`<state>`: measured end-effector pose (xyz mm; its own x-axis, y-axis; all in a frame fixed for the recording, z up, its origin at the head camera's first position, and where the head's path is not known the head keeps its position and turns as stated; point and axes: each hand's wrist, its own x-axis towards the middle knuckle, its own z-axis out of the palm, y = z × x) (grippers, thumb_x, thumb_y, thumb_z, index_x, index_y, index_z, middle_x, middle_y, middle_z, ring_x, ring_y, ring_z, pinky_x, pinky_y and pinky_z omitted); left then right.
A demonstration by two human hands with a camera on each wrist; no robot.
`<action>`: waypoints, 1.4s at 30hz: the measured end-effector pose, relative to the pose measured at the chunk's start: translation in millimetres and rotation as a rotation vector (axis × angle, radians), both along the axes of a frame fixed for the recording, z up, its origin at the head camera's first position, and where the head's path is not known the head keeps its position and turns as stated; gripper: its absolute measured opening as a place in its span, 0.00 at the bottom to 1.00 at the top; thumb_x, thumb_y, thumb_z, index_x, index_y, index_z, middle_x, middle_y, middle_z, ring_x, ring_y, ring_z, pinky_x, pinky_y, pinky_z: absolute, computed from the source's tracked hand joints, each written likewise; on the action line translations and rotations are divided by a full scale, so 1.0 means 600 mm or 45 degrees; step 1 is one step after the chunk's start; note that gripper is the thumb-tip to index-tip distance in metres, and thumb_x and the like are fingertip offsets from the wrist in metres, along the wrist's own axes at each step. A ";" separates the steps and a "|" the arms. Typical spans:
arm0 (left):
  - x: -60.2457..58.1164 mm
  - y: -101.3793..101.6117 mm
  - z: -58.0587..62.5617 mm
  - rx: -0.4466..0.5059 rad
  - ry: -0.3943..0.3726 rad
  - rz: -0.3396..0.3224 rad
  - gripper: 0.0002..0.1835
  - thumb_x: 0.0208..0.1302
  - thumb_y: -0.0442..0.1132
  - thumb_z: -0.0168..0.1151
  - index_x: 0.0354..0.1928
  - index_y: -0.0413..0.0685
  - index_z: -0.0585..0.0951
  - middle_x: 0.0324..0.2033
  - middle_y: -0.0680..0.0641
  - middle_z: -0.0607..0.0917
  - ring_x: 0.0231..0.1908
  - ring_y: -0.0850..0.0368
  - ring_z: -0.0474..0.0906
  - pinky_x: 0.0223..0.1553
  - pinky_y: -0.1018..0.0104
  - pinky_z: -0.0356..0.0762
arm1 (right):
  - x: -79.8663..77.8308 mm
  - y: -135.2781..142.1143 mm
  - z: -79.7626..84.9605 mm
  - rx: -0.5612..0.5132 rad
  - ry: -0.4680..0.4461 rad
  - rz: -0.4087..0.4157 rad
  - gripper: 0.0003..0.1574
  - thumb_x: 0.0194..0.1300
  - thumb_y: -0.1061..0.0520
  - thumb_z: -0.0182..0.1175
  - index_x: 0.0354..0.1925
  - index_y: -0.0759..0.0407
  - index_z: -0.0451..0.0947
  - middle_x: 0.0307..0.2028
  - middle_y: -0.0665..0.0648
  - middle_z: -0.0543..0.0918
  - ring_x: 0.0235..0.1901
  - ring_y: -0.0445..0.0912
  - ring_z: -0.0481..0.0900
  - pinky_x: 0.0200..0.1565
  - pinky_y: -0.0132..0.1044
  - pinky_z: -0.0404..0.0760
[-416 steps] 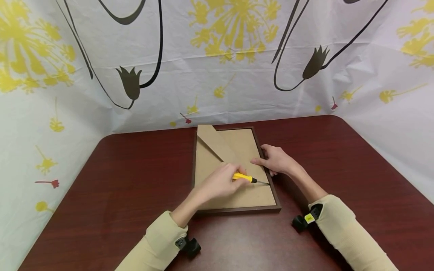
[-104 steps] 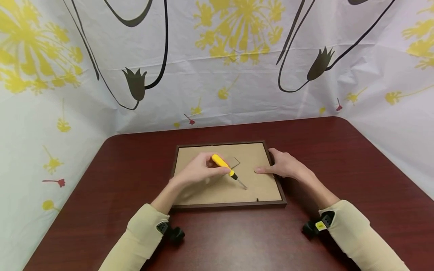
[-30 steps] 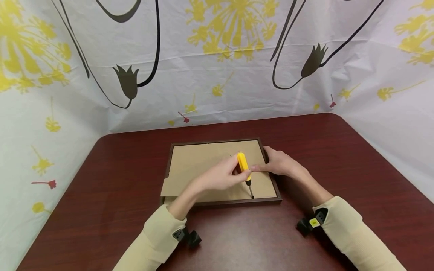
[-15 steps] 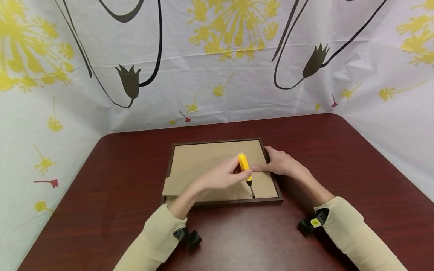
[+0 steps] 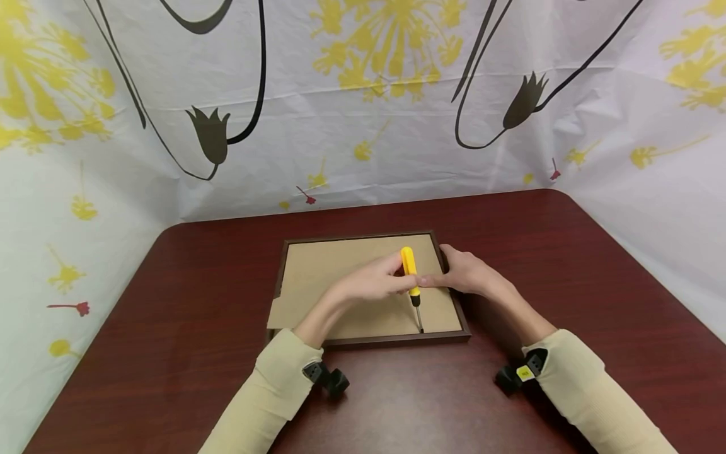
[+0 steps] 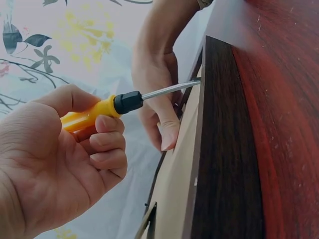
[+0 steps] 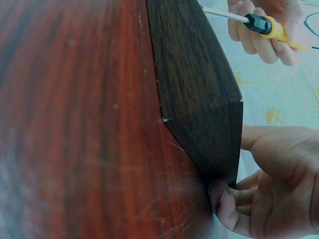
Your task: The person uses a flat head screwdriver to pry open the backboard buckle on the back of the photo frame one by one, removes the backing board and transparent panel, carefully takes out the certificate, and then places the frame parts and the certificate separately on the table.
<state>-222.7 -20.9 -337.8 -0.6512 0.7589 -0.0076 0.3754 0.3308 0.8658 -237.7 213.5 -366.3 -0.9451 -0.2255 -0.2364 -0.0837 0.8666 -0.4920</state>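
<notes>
A picture frame [image 5: 391,341] lies face down on the table, its brown backing board [image 5: 323,268] showing. In my left hand [image 5: 371,279] I hold a screwdriver [image 5: 408,260] with a yellow handle, between thumb and fingers. Its metal shaft [image 6: 169,90] slants down, and the tip meets a small dark tab at the near inner edge of the frame. My right hand [image 5: 469,272] grips the frame's right side, thumb on the board. In the right wrist view, fingertips [image 7: 227,205] curl under the frame's dark outer side.
A board flap [image 5: 283,315] sticks out past the frame's lower left corner, partly behind my left forearm. The frame rests on a dark red table [image 5: 187,328]. Behind the table hangs a white flowered sheet [image 5: 351,126].
The picture frame has turned from upright to sideways since the oldest frame. The screwdriver tip has come to the near edge; just now its handle has risen slightly. My right hand holds still.
</notes>
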 end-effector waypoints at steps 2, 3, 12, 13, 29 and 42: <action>0.006 -0.001 0.005 -0.008 0.034 -0.007 0.09 0.75 0.42 0.58 0.41 0.45 0.73 0.24 0.51 0.74 0.23 0.62 0.65 0.26 0.71 0.65 | 0.000 -0.001 0.002 0.007 0.009 0.009 0.71 0.60 0.29 0.67 0.74 0.77 0.47 0.68 0.80 0.63 0.66 0.69 0.66 0.62 0.62 0.69; 0.009 -0.001 0.008 -0.011 0.055 -0.014 0.09 0.75 0.42 0.58 0.41 0.44 0.73 0.24 0.51 0.74 0.23 0.61 0.65 0.27 0.71 0.65 | -0.001 -0.001 0.002 0.009 0.010 0.009 0.70 0.61 0.30 0.67 0.74 0.77 0.47 0.68 0.80 0.63 0.66 0.69 0.67 0.62 0.62 0.69; 0.052 0.000 0.023 -0.001 0.290 -0.112 0.06 0.74 0.36 0.56 0.40 0.44 0.69 0.27 0.52 0.76 0.24 0.65 0.67 0.29 0.73 0.67 | 0.000 -0.001 0.002 0.012 -0.002 0.012 0.67 0.64 0.34 0.67 0.74 0.77 0.46 0.68 0.80 0.62 0.65 0.69 0.67 0.61 0.62 0.69; 0.057 0.000 0.024 -0.003 0.318 -0.111 0.07 0.74 0.37 0.57 0.40 0.45 0.68 0.27 0.53 0.76 0.25 0.65 0.68 0.29 0.73 0.67 | 0.000 -0.001 0.002 0.012 0.002 0.012 0.66 0.64 0.34 0.67 0.74 0.77 0.46 0.68 0.80 0.63 0.64 0.69 0.68 0.61 0.62 0.70; 0.075 -0.002 0.026 -0.042 0.393 -0.096 0.08 0.75 0.39 0.57 0.41 0.46 0.68 0.27 0.53 0.76 0.26 0.64 0.69 0.31 0.73 0.68 | 0.003 0.002 0.004 0.004 0.013 0.008 0.67 0.64 0.33 0.67 0.74 0.78 0.47 0.68 0.80 0.63 0.65 0.69 0.68 0.60 0.62 0.70; 0.046 -0.012 0.013 0.023 0.143 -0.115 0.06 0.76 0.37 0.56 0.43 0.40 0.73 0.30 0.51 0.76 0.25 0.65 0.65 0.31 0.73 0.66 | 0.003 -0.001 -0.004 -0.012 0.001 -0.007 0.73 0.60 0.28 0.67 0.75 0.77 0.46 0.70 0.79 0.60 0.67 0.69 0.64 0.63 0.63 0.68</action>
